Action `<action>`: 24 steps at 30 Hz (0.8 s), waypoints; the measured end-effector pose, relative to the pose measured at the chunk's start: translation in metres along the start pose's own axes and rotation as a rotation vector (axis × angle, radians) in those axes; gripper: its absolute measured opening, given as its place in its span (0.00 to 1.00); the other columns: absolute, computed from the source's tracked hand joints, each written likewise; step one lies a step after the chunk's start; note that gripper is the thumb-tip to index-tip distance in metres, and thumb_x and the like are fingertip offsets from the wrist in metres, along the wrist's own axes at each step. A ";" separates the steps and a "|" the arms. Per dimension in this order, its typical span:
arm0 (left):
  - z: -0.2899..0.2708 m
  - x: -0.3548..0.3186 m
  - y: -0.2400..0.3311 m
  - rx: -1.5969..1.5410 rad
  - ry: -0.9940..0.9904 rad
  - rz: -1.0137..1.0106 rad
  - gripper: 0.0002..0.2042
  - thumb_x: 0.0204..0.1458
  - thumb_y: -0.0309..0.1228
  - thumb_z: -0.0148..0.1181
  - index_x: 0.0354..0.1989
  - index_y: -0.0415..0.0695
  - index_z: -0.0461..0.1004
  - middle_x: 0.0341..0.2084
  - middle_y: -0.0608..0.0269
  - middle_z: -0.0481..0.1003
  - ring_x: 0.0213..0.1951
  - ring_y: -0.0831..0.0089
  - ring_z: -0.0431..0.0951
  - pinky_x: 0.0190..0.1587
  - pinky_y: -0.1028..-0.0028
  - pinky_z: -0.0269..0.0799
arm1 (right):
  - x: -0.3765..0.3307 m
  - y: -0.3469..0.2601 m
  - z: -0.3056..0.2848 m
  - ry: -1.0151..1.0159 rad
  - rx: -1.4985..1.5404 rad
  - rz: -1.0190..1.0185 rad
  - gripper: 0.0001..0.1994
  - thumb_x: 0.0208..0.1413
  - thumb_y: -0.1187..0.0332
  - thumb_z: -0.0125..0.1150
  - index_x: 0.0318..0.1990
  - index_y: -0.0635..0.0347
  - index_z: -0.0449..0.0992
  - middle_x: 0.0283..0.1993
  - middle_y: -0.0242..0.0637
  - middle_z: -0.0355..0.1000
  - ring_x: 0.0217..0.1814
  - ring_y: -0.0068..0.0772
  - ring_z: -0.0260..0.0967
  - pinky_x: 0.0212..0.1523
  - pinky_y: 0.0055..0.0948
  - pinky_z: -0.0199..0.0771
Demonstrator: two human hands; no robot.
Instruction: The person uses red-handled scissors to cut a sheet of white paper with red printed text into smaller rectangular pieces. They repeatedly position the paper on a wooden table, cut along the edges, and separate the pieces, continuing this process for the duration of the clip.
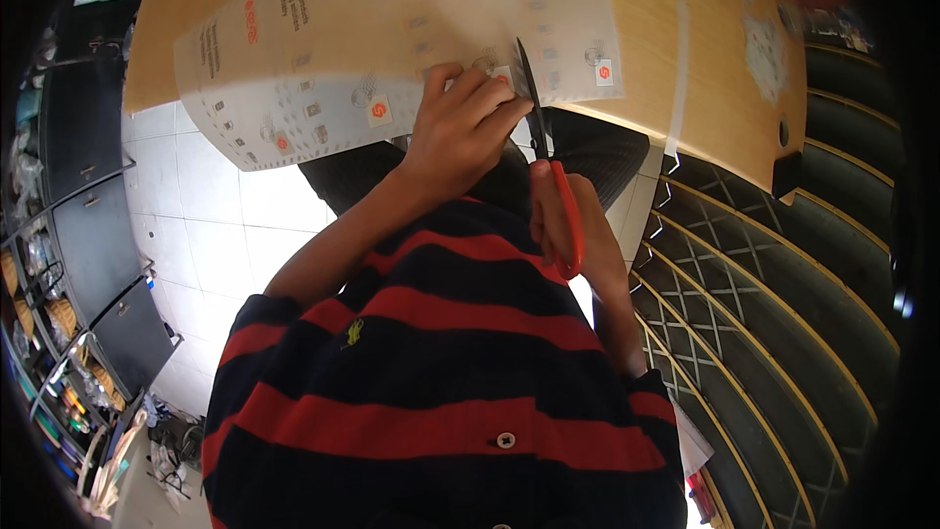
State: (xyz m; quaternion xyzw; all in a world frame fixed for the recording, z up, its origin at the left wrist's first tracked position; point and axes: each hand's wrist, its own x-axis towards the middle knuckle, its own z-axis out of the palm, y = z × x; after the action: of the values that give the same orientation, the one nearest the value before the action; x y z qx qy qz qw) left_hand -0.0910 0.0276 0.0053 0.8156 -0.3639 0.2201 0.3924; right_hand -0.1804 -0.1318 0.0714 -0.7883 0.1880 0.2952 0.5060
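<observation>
Cutting into a printed sheet (392, 39) that hangs over the near edge of the wooden counter (705, 69), the person works with both hands. The left hand (460, 122) has its grip clamped on the sheet's near edge, fingers curled over a small square label, at 9 o'clock from the blades. The right hand (578, 225) has its grip closed through the orange handles of the scissors (543, 137), whose dark blades point toward 12 o'clock and bite into the sheet.

The left fingertips lie just beside the blades, so a quick snip could nick them. The sheet is thin and overhangs unsupported; if it sags or slides, the cut may wander into the neighbouring labels or tear. A striped shirt (441, 382) fills the lower view.
</observation>
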 end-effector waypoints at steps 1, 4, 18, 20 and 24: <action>0.000 0.000 0.000 -0.004 0.000 0.000 0.12 0.42 0.20 0.70 0.36 0.45 0.80 0.28 0.69 0.74 0.31 0.69 0.74 0.43 0.65 0.62 | 0.000 0.000 -0.001 -0.007 0.003 0.004 0.39 0.70 0.42 0.38 0.12 0.65 0.65 0.06 0.36 0.59 0.09 0.33 0.64 0.19 0.32 0.68; -0.002 0.001 0.001 -0.011 0.007 0.003 0.12 0.42 0.20 0.70 0.37 0.44 0.80 0.28 0.68 0.74 0.31 0.68 0.74 0.42 0.65 0.63 | 0.002 0.000 -0.002 -0.022 0.008 0.026 0.39 0.69 0.40 0.38 0.13 0.64 0.64 0.07 0.36 0.60 0.09 0.33 0.65 0.18 0.32 0.68; -0.004 0.000 0.000 -0.054 0.044 0.012 0.12 0.40 0.19 0.70 0.36 0.42 0.81 0.27 0.66 0.74 0.30 0.67 0.74 0.38 0.67 0.65 | 0.010 -0.014 -0.006 -0.014 0.028 0.010 0.41 0.68 0.37 0.35 0.13 0.65 0.66 0.09 0.34 0.61 0.08 0.26 0.64 0.11 0.23 0.65; -0.003 -0.002 0.002 -0.060 0.043 0.013 0.12 0.40 0.19 0.70 0.35 0.42 0.81 0.27 0.66 0.73 0.30 0.67 0.74 0.37 0.67 0.64 | 0.013 -0.015 -0.005 -0.017 0.047 -0.001 0.41 0.68 0.37 0.35 0.13 0.65 0.66 0.10 0.35 0.62 0.08 0.26 0.65 0.11 0.23 0.65; -0.005 -0.001 0.005 -0.064 0.030 0.002 0.10 0.40 0.19 0.70 0.34 0.41 0.81 0.26 0.66 0.73 0.30 0.68 0.74 0.37 0.67 0.65 | 0.014 -0.018 -0.005 -0.011 0.080 -0.012 0.41 0.68 0.36 0.35 0.13 0.66 0.66 0.10 0.36 0.62 0.08 0.27 0.65 0.12 0.24 0.65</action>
State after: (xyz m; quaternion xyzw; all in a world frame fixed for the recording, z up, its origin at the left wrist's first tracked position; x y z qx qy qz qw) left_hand -0.0961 0.0303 0.0098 0.7990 -0.3654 0.2211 0.4233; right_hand -0.1570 -0.1291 0.0763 -0.7668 0.1922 0.2889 0.5400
